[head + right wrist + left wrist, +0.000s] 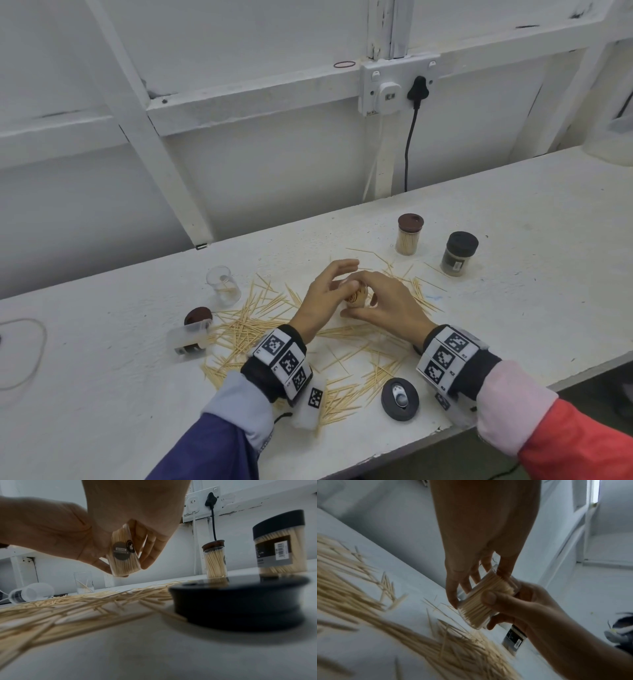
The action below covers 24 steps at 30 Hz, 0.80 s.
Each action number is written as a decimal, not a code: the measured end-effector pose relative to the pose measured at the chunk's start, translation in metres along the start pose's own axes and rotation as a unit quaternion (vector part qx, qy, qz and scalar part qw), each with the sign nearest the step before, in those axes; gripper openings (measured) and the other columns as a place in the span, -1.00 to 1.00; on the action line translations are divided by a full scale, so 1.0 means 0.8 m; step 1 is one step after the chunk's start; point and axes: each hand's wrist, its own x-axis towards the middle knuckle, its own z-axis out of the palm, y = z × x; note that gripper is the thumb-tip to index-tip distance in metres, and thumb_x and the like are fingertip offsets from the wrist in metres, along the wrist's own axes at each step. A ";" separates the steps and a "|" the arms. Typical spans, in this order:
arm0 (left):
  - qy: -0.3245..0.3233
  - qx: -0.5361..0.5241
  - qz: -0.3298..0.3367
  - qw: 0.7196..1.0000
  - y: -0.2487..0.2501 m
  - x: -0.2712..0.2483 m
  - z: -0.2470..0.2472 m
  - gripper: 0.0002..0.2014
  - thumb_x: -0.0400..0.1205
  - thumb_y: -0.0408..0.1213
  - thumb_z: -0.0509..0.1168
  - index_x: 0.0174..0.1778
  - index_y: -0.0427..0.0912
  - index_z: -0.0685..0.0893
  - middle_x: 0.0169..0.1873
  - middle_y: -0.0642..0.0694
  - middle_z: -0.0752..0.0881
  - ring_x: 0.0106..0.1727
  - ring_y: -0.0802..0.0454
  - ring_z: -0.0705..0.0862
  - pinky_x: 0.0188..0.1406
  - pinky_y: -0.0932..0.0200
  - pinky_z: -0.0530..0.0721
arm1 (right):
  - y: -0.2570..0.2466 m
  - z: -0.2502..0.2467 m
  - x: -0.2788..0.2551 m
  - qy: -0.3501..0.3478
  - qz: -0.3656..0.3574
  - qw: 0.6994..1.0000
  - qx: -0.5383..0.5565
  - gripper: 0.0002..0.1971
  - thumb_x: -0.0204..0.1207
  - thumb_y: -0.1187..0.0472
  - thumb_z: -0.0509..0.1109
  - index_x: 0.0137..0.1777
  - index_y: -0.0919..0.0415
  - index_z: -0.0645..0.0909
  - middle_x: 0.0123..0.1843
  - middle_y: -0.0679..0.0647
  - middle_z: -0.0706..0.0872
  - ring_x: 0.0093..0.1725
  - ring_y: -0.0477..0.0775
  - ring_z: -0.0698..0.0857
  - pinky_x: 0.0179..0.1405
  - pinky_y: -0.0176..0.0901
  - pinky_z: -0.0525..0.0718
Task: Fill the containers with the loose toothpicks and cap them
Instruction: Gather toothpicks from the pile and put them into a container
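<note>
Both hands hold one clear toothpick container (356,295) tilted just above the table centre; it is packed with toothpicks and has no cap. My left hand (337,284) holds it from the left, fingertips (453,600) at its ends. My right hand (364,298) grips it from the right, thumb (489,599) pressed on its side. The container's round label (122,551) shows in the right wrist view. Loose toothpicks (253,322) lie scattered under and around the hands. A black lid (399,399) lies by my right wrist.
A filled jar with a brown cap (409,234) and a black-capped jar (459,253) stand at the back right. An upright clear container (222,284) holds a few toothpicks. Another container (188,337) lies on its side beside a brown cap (198,315). A rubber band (20,353) lies far left.
</note>
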 end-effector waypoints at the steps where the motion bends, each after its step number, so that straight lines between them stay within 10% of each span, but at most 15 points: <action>1: -0.004 -0.010 -0.008 1.000 0.003 -0.001 0.001 -0.69 0.68 -0.26 0.33 0.35 0.03 0.61 0.31 0.05 0.65 0.28 0.09 0.67 0.27 0.04 0.65 | 0.000 -0.001 0.000 -0.005 0.000 1.000 0.003 -0.50 0.29 -0.25 0.49 0.19 -0.08 0.60 0.04 -0.30 0.68 0.00 -0.27 0.60 -0.13 -0.23 0.59; 12: -0.004 -0.017 -0.032 0.999 0.016 -0.020 -0.008 -0.74 0.66 -0.26 0.37 0.27 -0.08 0.66 0.14 0.02 0.73 0.18 0.18 0.66 0.02 0.40 0.61 | -0.019 0.001 -0.004 -0.034 -0.022 0.997 0.068 -0.58 0.32 -0.04 0.61 0.17 -0.13 0.60 0.09 -0.26 0.68 -0.01 -0.09 0.69 -0.17 0.00 0.71; 17: -0.006 -0.009 -0.040 0.999 0.012 -0.042 -0.033 -0.61 0.60 0.12 0.33 0.33 0.13 0.61 0.33 0.16 0.63 0.41 0.22 0.54 0.34 0.14 0.53 | -0.020 -0.011 -0.007 -0.074 -0.033 0.995 0.053 -0.53 0.31 0.11 0.65 0.18 -0.22 0.59 0.13 -0.20 0.52 0.10 -0.11 0.59 -0.16 -0.15 0.71; 24: 0.066 0.037 -0.010 0.997 0.007 -0.072 -0.082 -0.80 0.69 -0.11 0.31 0.21 0.06 0.69 0.21 0.19 0.71 0.27 0.28 0.62 0.29 0.17 0.53 | -0.031 -0.028 0.011 -0.074 0.028 0.996 0.051 -0.45 0.23 0.29 0.60 0.17 -0.15 0.52 0.05 -0.15 0.70 0.02 -0.12 0.66 -0.15 -0.08 0.74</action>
